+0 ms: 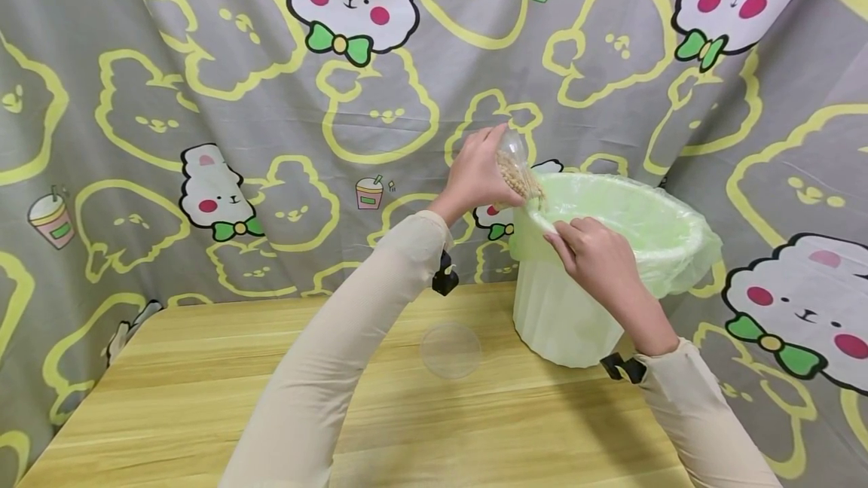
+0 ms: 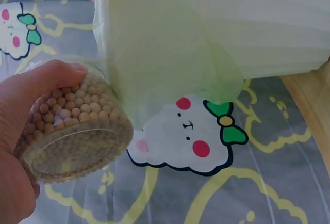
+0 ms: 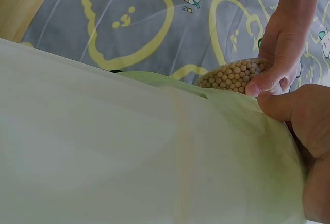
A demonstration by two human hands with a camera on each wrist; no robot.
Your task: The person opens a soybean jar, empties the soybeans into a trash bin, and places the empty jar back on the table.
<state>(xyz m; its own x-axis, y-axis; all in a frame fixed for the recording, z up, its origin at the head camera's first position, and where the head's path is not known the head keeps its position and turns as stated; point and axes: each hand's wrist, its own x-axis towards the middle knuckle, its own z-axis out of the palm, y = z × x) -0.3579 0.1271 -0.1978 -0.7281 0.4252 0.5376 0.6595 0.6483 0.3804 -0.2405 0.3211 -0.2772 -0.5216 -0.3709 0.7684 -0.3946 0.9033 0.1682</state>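
My left hand (image 1: 478,172) grips a clear plastic jar (image 2: 77,126) of small round beige beads (image 2: 85,102). The jar is tilted at the left rim of a pale trash can (image 1: 563,307), its mouth toward the inside and its base facing the left wrist camera. A light green bag (image 1: 631,209) lines the can and folds over its rim. My right hand (image 1: 600,254) pinches the lined rim at the near side, thumb outside. In the right wrist view the left hand (image 3: 283,53) and the jar (image 3: 234,77) show beyond the rim. The can's bottom is hidden.
A clear round lid (image 1: 450,350) lies on the wooden table (image 1: 271,367), left of the can. Behind the table hangs a grey curtain (image 1: 271,119) with cartoon prints, close to the can's far side. Dark wrist mounts (image 1: 444,275) sit on both forearms.
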